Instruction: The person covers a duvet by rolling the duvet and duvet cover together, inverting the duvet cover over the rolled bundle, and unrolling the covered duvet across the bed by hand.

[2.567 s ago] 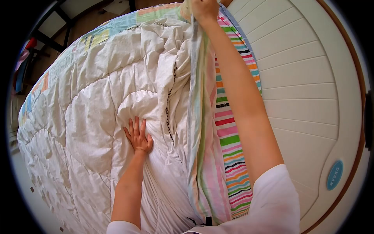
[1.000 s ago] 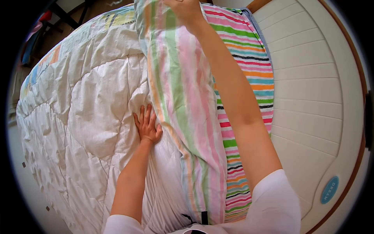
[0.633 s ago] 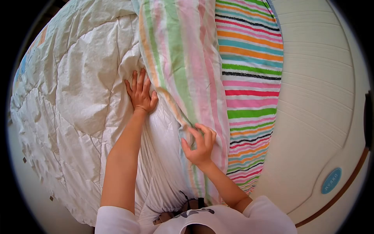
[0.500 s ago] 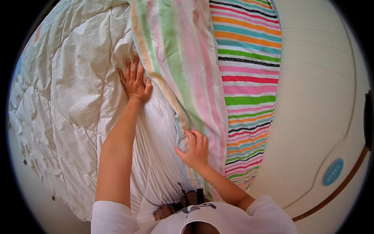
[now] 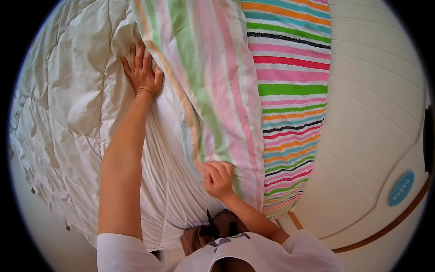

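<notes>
Pale striped cloth (image 5: 229, 90) looks thin, light, floppy; likely bends easily, won't break. Best hold: loose peach edge (image 5: 176, 84), bunched in fingers. White quilt (image 5: 74, 90) looks puffy, soft, heavier, maybe bit slippery; flat palm suits it. Right hand (image 5: 219, 179) curled tight, seems to pinch cloth near that edge. Left hand (image 5: 143, 76) spread flat on quilt, just beside cloth. Cloth lies between quilt and bright striped sheet (image 5: 292, 89), partly over quilt. Cloth has soft green, pink, peach stripes, wrinkles; quilt plain white, stitched, creased.
</notes>
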The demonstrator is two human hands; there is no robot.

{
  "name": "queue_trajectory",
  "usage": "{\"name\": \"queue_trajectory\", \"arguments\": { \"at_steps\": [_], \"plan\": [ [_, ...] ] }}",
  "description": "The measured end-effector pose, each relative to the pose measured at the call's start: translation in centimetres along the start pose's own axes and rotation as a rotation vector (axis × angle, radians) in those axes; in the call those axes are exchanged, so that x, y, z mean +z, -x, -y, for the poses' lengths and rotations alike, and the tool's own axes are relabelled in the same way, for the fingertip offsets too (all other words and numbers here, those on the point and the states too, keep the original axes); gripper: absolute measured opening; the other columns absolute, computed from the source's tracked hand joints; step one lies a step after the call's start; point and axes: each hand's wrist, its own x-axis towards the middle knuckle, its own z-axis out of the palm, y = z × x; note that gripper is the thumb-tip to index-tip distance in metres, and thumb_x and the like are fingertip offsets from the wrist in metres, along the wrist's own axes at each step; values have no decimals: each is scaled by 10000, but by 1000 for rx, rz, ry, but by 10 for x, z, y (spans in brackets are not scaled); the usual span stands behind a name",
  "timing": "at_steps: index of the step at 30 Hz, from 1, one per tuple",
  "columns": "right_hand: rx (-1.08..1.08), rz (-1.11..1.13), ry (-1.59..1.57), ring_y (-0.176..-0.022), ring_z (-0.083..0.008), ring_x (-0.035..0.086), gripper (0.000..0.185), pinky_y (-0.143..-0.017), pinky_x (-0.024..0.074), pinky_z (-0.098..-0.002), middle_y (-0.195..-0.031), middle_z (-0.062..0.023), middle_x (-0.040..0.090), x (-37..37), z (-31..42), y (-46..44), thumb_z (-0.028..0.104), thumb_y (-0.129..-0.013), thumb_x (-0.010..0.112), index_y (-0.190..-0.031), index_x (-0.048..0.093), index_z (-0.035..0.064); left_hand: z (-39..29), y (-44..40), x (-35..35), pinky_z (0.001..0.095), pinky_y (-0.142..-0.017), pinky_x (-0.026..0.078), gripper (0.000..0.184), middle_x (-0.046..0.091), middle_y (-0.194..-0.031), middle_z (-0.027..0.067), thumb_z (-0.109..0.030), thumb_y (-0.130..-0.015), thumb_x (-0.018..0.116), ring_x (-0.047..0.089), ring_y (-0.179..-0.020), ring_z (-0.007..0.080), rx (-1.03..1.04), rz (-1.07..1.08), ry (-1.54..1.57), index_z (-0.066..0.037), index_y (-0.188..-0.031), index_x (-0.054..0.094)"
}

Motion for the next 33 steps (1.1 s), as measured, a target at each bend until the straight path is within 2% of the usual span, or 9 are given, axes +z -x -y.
{"name": "queue_trajectory", "arguments": {
  "at_steps": [5,14,17,20,22,23,25,28,33],
  "plan": [
    [-38,-130,304,-1033,-233,476,435,-913,308,-374,-1230,-50,590,49,-70,22,311,-888,557,-1268,593,103,-4,-1,0,612,-1168,61,616,367,-1558,62,-376,-813,480,257,-1470,325,-7,-13,-14,-134,-1380,498],
    [-155,-198,218,-1103,-256,472,508,-939,331,-399,-1269,-69,555,88,-114,33,364,-885,501,-1315,545,98,-10,-5,-4,592,-1179,68,591,376,-1555,52,-375,-846,463,276,-1466,297,-5,-42,-60,-175,-1401,495],
    [-150,-216,210,-1116,-259,479,548,-963,354,-408,-1308,-42,536,90,-119,36,347,-849,535,-1356,522,138,-18,-6,-10,583,-1181,67,487,409,-1535,55,-346,-899,459,315,-1450,291,-20,-62,-6,-170,-1341,565],
    [-157,-220,196,-1130,-282,470,559,-973,345,-433,-1320,-60,520,94,-121,36,349,-836,536,-1348,522,125,-36,6,-20,566,-1177,67,397,439,-1518,70,-338,-955,459,357,-1428,285,-268,-83,426,-151,-1256,636],
    [-159,-212,193,-1139,-297,463,558,-976,337,-447,-1319,-77,514,94,-123,39,350,-832,534,-1335,525,109,-92,32,-47,416,-1111,285,359,573,-1304,160,-314,-940,568,509,-1243,321,-494,-178,1007,-40,-1158,649],
    [-157,-209,197,-1142,-299,461,560,-978,338,-451,-1321,-77,513,93,-122,38,344,-828,539,-1335,524,109,-115,48,-58,371,-1044,361,328,584,-1220,163,-286,-909,628,546,-1152,329,-417,-145,818,2,-1066,636],
    [-152,-207,199,-1148,-304,459,566,-982,338,-457,-1325,-76,510,91,-121,37,331,-817,550,-1338,520,111,-160,74,-79,406,-946,425,245,597,-1176,162,-212,-857,697,562,-1092,337,-331,-56,398,-9,-949,597],
    [-137,-214,185,-1156,-305,460,587,-985,343,-463,-1332,-69,503,88,-117,37,307,-799,570,-1355,506,128,-157,94,-98,379,-990,412,188,580,-1172,169,-133,-851,701,535,-1156,305,-679,160,568,4,-948,617],
    [-141,-247,141,-1171,-310,456,590,-977,346,-475,-1327,-70,500,87,-114,34,280,-785,583,-1352,501,136,-147,131,-147,451,-1060,364,299,553,-1294,154,-131,-848,693,495,-1242,340,-366,125,245,-36,-1116,601]
  ]
}}
